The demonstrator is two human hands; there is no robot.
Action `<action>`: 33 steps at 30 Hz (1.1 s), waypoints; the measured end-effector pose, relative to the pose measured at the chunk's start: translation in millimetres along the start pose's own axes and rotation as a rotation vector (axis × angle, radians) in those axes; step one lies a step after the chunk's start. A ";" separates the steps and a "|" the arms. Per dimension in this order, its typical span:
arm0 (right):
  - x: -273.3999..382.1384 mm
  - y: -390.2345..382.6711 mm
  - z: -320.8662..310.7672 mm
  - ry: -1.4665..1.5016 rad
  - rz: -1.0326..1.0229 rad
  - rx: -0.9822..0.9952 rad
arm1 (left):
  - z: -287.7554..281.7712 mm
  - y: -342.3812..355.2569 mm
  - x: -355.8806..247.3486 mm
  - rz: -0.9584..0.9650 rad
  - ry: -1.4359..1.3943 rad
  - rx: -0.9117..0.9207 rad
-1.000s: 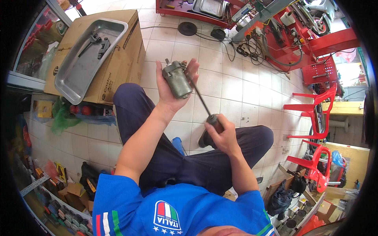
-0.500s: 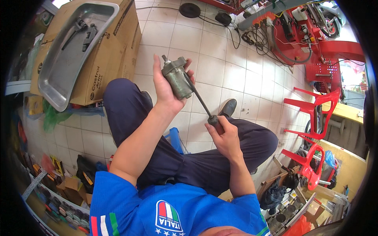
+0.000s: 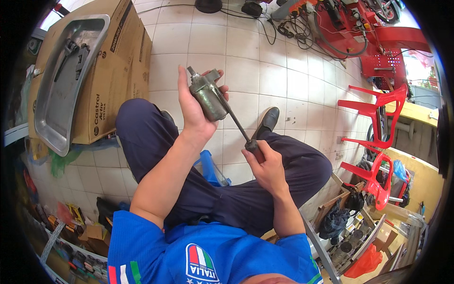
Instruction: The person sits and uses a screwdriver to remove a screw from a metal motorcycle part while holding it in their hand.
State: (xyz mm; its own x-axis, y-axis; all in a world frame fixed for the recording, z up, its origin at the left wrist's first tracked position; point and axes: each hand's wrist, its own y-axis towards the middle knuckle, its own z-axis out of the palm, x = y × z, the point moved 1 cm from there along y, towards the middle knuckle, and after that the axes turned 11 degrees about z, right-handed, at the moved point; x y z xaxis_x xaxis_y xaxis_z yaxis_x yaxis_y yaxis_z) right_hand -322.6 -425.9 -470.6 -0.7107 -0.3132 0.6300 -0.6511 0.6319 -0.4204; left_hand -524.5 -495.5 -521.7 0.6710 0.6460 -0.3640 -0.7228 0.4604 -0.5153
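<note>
A dull grey-green cylindrical starter motor (image 3: 209, 100) lies tilted in my left hand (image 3: 195, 118), its small toothed shaft pointing up and to the left. My left fingers wrap round its far side, with the thumb stretched along its left. In my right hand (image 3: 267, 166) is a screwdriver (image 3: 238, 125) with a long dark shaft, gripped by its dark handle. The shaft slants up to the left, and its tip end lies against the motor's right side near the mounting lug. Whether the tip sits on a screw is hidden.
Left of my knee, a metal tray (image 3: 41, 124) with dark metal parts rests on cardboard boxes (image 3: 125, 71). Red plastic stools (image 3: 373, 137) stand at right. Red machinery (image 3: 385, 40) and tangled cables (image 3: 302, 35) are at the far right. Something blue plastic (image 3: 208, 168) lies between my legs.
The view has shifted, so the tray and boxes sit further left and the far cables higher. My hands keep their hold on the starter motor and screwdriver, with little change between them.
</note>
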 end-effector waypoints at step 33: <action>-19.3 -33.3 -17.2 0.056 -0.237 0.029 | 11.8 -55.0 4.9 0.113 0.035 0.046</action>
State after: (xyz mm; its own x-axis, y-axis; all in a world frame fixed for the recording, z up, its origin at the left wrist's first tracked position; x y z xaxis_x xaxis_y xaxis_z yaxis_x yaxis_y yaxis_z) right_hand -282.6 -428.6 -457.5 -0.5220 -0.4094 0.7482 -0.8057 0.5246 -0.2751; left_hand -483.4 -510.5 -486.0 0.5899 0.6737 -0.4452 -0.8003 0.4141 -0.4337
